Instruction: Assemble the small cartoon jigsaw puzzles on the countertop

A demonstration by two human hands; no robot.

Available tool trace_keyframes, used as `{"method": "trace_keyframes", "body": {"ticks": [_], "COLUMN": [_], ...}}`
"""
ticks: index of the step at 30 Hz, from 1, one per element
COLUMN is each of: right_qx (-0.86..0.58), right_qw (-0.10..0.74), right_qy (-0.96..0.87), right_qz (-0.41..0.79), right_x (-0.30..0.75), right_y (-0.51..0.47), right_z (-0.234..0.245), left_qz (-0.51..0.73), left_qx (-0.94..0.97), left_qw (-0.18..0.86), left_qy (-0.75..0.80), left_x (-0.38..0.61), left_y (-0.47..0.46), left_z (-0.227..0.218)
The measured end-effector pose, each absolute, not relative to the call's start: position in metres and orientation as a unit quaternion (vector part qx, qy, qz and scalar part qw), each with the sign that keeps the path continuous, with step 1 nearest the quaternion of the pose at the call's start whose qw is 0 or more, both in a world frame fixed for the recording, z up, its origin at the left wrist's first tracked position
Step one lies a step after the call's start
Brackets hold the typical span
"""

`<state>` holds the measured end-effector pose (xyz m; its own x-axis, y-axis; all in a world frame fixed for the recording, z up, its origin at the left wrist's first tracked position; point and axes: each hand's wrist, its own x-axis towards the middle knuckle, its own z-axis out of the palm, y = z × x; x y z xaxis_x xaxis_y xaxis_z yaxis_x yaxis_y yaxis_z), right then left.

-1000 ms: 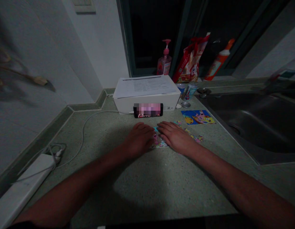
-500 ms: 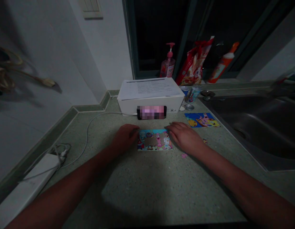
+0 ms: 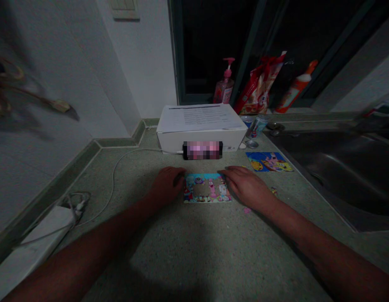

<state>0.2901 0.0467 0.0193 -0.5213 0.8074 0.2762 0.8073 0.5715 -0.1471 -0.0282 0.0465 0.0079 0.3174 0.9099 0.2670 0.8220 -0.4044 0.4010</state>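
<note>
A partly assembled cartoon jigsaw puzzle (image 3: 212, 188) lies flat on the counter, and the grey-green surface shows through a gap in its middle. My left hand (image 3: 167, 184) is closed at its left edge, with fingertips on the upper left corner. On the opposite side, my right hand (image 3: 249, 186) grips the upper right corner with its fingers reaching inward. Close to my right wrist are a loose pink piece (image 3: 247, 210) and a small multicoloured piece (image 3: 274, 191). A blue cartoon picture (image 3: 270, 162) lies beyond my right hand.
A phone (image 3: 202, 150) with a blurred screen leans on a white box (image 3: 172, 140); its cable runs left to a power strip (image 3: 45, 233). Cans (image 3: 257, 126) stand beside the box. The sink (image 3: 332, 167) is at right. A pump bottle (image 3: 223, 90) stands by the window.
The view has shifted slightly, so everything appears a little lower and further right. Both hands keep their places at the puzzle's sides.
</note>
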Motion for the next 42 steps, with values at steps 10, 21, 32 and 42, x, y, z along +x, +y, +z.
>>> {"method": "trace_keyframes", "body": {"ticks": [10, 21, 32, 42], "right_qx": [-0.461, -0.532, -0.542, -0.565], "right_qw": [0.170, 0.142, 0.100, 0.058], "right_qy": [-0.871, -0.833, -0.832, -0.821], "right_qz": [-0.002, -0.058, -0.070, -0.064], "right_x": [0.293, 0.326, 0.338, 0.335], "right_y": [0.048, 0.056, 0.059, 0.059], "right_z": [0.021, 0.047, 0.048, 0.051], "left_qz": [0.227, 0.241, 0.249, 0.242], "left_qx": [0.809, 0.808, 0.811, 0.822], "left_qw": [0.102, 0.092, 0.083, 0.088], "left_qy": [0.532, 0.530, 0.522, 0.507], "left_x": [-0.028, -0.030, -0.030, -0.031], "left_y": [0.047, 0.048, 0.049, 0.049], "left_z": [0.007, 0.004, 0.004, 0.006]}}
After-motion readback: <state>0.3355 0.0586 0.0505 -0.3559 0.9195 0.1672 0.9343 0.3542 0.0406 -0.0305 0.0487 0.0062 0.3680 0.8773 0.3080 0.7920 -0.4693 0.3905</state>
